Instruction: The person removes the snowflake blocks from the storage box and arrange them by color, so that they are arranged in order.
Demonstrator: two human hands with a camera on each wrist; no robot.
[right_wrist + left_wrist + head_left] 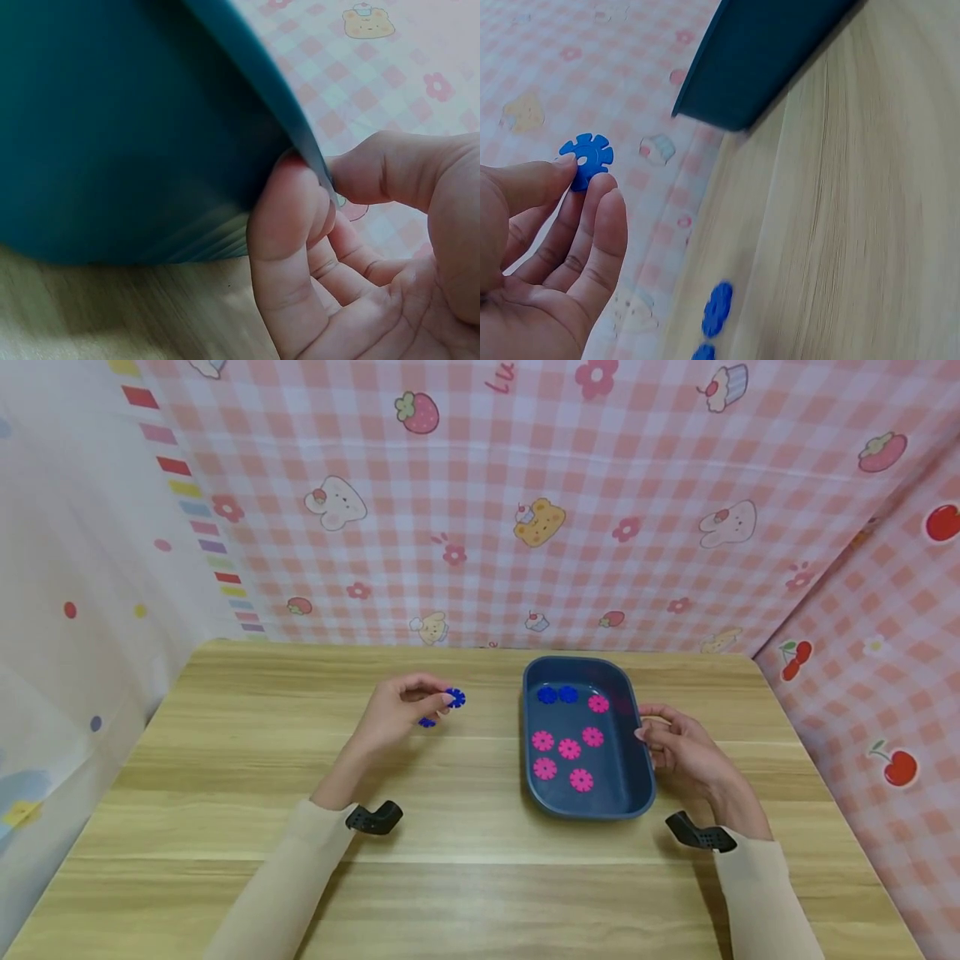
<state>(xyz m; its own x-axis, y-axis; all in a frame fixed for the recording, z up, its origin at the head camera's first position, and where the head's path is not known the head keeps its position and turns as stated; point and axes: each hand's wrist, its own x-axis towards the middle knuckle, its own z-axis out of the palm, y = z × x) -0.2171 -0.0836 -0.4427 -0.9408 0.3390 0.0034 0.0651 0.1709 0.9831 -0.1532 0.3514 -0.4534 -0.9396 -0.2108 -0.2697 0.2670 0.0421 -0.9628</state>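
Observation:
My left hand (393, 714) pinches a blue snowflake disc (592, 157) between thumb and fingers, raised above the table to the left of a dark blue plastic tray (618, 768). Beneath that hand another blue snowflake disc (427, 722) lies on the table; in the left wrist view two of them show, one disc (718, 309) whole and one cut off by the frame edge. My right hand (690, 747) grips the tray's right rim, thumb (367, 169) on one side and fingers on the other. Inside the tray lie two blue discs (557, 695) and several pink snowflake discs (569, 749).
The wooden table (465, 885) ends at a pink checked cloth (480, 577) hanging behind it. More patterned cloth (892, 710) hangs at the right and a pale cloth (97, 577) at the left. A black mount (375, 818) sits on each wrist.

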